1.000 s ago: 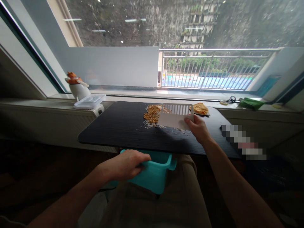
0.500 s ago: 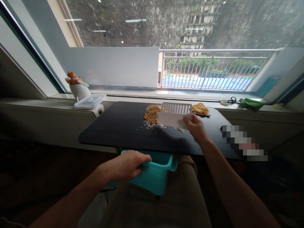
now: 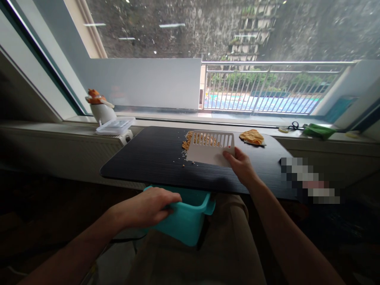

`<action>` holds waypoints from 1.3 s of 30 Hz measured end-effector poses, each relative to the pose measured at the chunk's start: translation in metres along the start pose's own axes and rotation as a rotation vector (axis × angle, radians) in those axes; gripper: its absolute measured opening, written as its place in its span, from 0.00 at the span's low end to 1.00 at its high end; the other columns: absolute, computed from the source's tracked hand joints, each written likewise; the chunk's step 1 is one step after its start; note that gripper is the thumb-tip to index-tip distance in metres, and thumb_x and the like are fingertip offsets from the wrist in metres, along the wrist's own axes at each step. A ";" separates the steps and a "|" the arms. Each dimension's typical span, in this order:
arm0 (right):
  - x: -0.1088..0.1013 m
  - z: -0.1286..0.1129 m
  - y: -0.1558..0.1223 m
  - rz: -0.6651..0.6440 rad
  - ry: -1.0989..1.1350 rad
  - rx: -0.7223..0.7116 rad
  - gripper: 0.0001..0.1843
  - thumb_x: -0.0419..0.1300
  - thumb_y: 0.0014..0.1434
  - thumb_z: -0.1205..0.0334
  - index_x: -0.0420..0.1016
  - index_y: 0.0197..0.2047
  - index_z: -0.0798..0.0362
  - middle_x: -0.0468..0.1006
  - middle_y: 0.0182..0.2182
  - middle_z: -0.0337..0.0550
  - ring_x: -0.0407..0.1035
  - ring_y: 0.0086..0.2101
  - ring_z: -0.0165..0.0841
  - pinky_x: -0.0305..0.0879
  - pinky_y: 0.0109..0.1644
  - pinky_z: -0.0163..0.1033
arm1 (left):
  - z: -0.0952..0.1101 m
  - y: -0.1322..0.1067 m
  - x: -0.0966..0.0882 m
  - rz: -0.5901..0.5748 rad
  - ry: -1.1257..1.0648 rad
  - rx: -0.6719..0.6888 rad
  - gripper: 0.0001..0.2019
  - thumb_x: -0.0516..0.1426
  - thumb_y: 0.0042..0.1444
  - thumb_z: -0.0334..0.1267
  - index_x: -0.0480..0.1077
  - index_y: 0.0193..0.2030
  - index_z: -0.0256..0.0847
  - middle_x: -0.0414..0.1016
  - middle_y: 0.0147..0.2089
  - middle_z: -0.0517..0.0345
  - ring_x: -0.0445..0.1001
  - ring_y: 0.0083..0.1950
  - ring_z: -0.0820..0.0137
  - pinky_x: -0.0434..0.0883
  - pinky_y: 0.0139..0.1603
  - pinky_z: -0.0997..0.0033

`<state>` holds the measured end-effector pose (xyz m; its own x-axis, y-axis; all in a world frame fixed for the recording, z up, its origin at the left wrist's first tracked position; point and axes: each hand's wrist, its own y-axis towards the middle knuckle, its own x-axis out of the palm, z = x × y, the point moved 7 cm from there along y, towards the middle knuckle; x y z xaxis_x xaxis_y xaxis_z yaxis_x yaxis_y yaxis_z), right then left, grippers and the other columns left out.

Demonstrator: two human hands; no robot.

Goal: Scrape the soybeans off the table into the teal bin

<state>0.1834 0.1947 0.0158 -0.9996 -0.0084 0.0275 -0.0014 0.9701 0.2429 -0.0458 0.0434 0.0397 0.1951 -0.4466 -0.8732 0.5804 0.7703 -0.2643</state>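
Note:
My right hand (image 3: 239,162) is closed on the right edge of a white slotted plastic board (image 3: 208,154), held over the dark tabletop. Under and left of it lies a pile of yellow corn kernels (image 3: 186,143), partly seen through the slots. White rice-like grains (image 3: 183,155) are scattered beside the kernels. My left hand (image 3: 154,204) grips the near left rim of a teal plastic bin (image 3: 181,225), its thumb on top of the rim. The bin is below the table's front edge, above my lap. Its inside is mostly hidden.
The black table (image 3: 142,158) stands against the windowsill. A folded yellow cloth (image 3: 252,137) lies at its back right. On the sill are a white pot-like container (image 3: 102,113), a clear plastic box (image 3: 115,125), black scissors (image 3: 293,125) and a green cloth (image 3: 319,130).
My right hand has moved the slotted board left and slightly nearer, covering more of the kernels. The bin and my left hand have shifted a little left.

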 end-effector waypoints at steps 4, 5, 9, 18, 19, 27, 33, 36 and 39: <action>0.021 0.004 -0.004 -0.074 -0.003 -0.007 0.19 0.65 0.50 0.51 0.76 0.44 0.50 0.82 0.38 0.42 0.76 0.37 0.37 0.72 0.43 0.41 | -0.003 -0.005 -0.002 -0.007 -0.005 -0.008 0.08 0.54 0.53 0.26 0.68 0.36 0.42 0.74 0.35 0.61 0.74 0.37 0.67 0.64 0.33 0.78; 0.023 0.004 -0.006 -0.101 -0.003 0.001 0.19 0.66 0.50 0.50 0.76 0.44 0.50 0.82 0.38 0.42 0.76 0.37 0.37 0.72 0.43 0.41 | -0.004 -0.005 -0.003 -0.010 -0.004 -0.010 0.08 0.54 0.53 0.26 0.68 0.37 0.42 0.74 0.35 0.61 0.74 0.37 0.67 0.64 0.33 0.78; 0.019 -0.001 -0.011 -0.157 -0.014 0.028 0.19 0.66 0.50 0.50 0.77 0.42 0.50 0.83 0.37 0.42 0.76 0.36 0.38 0.72 0.42 0.42 | -0.006 -0.008 -0.004 -0.015 -0.005 -0.005 0.08 0.54 0.54 0.26 0.68 0.37 0.42 0.74 0.35 0.62 0.74 0.37 0.68 0.64 0.33 0.79; -0.006 0.001 -0.016 -0.027 -0.042 0.051 0.17 0.67 0.49 0.51 0.77 0.41 0.51 0.83 0.35 0.42 0.76 0.34 0.39 0.72 0.42 0.43 | -0.007 -0.013 -0.005 -0.003 -0.007 -0.007 0.08 0.53 0.53 0.27 0.68 0.37 0.43 0.74 0.35 0.62 0.74 0.37 0.67 0.64 0.34 0.78; 0.000 0.002 -0.019 -0.075 -0.029 0.077 0.17 0.67 0.48 0.51 0.78 0.40 0.51 0.83 0.35 0.42 0.76 0.34 0.39 0.72 0.42 0.44 | -0.008 -0.013 -0.004 0.000 -0.005 -0.002 0.08 0.53 0.53 0.27 0.68 0.37 0.43 0.74 0.36 0.62 0.74 0.38 0.67 0.64 0.34 0.78; 0.052 -0.004 -0.009 -0.092 0.022 -0.010 0.16 0.64 0.51 0.52 0.76 0.42 0.49 0.81 0.35 0.40 0.74 0.35 0.37 0.70 0.42 0.41 | -0.022 -0.024 -0.002 0.017 -0.001 -0.045 0.07 0.53 0.54 0.28 0.69 0.37 0.42 0.75 0.35 0.61 0.74 0.36 0.67 0.64 0.33 0.78; 0.099 0.015 0.007 -0.178 0.009 -0.012 0.13 0.64 0.49 0.53 0.75 0.37 0.50 0.78 0.31 0.38 0.71 0.34 0.35 0.69 0.40 0.40 | -0.035 -0.041 -0.009 0.020 0.050 -0.122 0.10 0.52 0.53 0.26 0.70 0.38 0.42 0.75 0.36 0.60 0.75 0.37 0.67 0.65 0.35 0.77; 0.101 0.015 -0.005 -0.279 0.021 0.020 0.14 0.64 0.49 0.53 0.76 0.37 0.50 0.79 0.31 0.39 0.72 0.32 0.36 0.70 0.39 0.40 | -0.036 -0.044 -0.011 0.004 0.072 -0.146 0.09 0.52 0.53 0.27 0.70 0.38 0.42 0.75 0.36 0.60 0.75 0.38 0.66 0.65 0.36 0.77; 0.085 0.006 -0.022 -0.340 0.022 0.037 0.14 0.65 0.50 0.53 0.78 0.38 0.50 0.81 0.32 0.39 0.73 0.33 0.36 0.70 0.39 0.41 | -0.033 -0.042 -0.010 0.003 0.089 -0.145 0.09 0.53 0.54 0.26 0.69 0.37 0.43 0.75 0.36 0.60 0.75 0.38 0.66 0.65 0.36 0.76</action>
<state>0.0982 0.1738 0.0069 -0.9409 -0.3376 -0.0283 -0.3359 0.9190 0.2066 -0.0981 0.0307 0.0458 0.1221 -0.4072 -0.9051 0.4582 0.8321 -0.3126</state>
